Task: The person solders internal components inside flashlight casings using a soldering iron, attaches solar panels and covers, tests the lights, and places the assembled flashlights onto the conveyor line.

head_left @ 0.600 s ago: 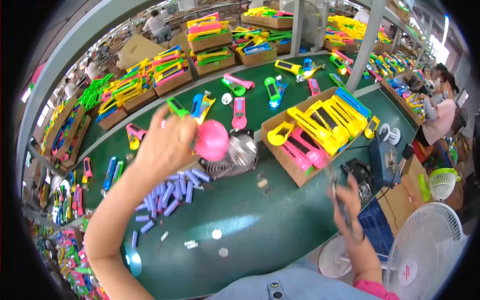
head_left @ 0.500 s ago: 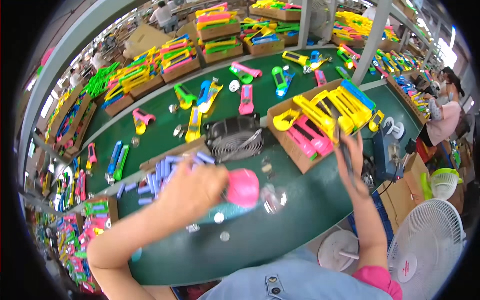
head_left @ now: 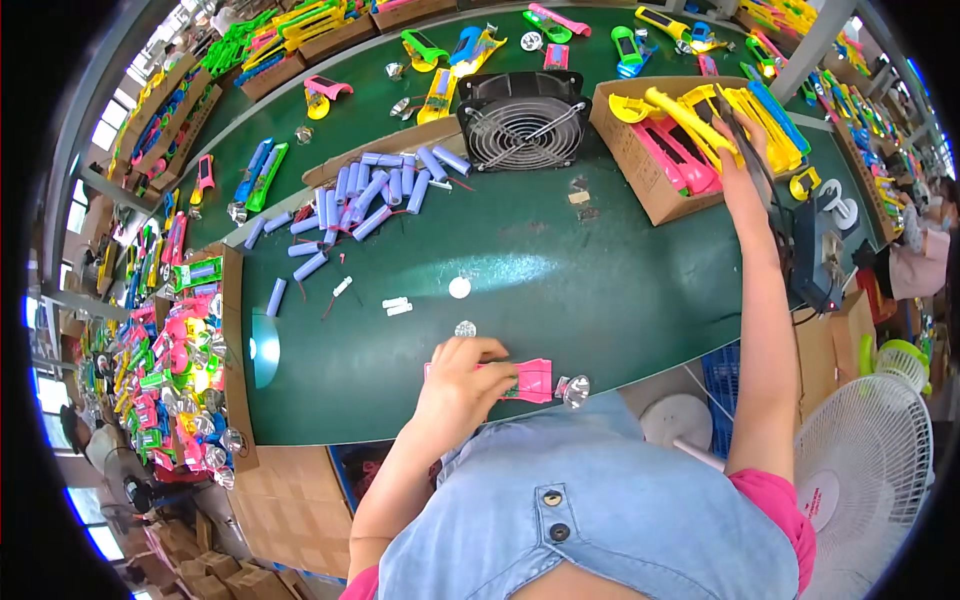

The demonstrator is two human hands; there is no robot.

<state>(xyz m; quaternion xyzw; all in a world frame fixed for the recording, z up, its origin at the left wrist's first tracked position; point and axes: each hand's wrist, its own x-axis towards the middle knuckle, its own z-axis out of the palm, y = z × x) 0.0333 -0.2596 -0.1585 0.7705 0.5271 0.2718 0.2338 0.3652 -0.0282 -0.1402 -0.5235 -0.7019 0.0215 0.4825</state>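
Observation:
My left hand (head_left: 465, 385) is closed over a pink flashlight casing (head_left: 534, 380) at the table's near edge. A silvery reflector (head_left: 573, 391) sits by the casing's right end. Over a cardboard box (head_left: 650, 190) at the right, the fingers of my right hand (head_left: 748, 145) are wrapped around a yellow flashlight casing (head_left: 690, 122), which slants above the others. A long dark tool (head_left: 742, 130), its kind unclear, runs along the same hand. More yellow casings (head_left: 765, 125) and pink casings (head_left: 675, 155) fill the box.
Purple cylindrical batteries (head_left: 370, 190) lie heaped at the left beside a black fan (head_left: 525, 125). White small parts (head_left: 397, 306) and a round disc (head_left: 459, 288) dot the table. A box of assembled pieces (head_left: 232, 350) borders the left; a blue-grey unit (head_left: 818, 255) stands right.
My left hand has come from beside the batteries down to the near edge with the pink casing. My right hand remains at the box, now gripping a raised yellow casing. The view has shifted.

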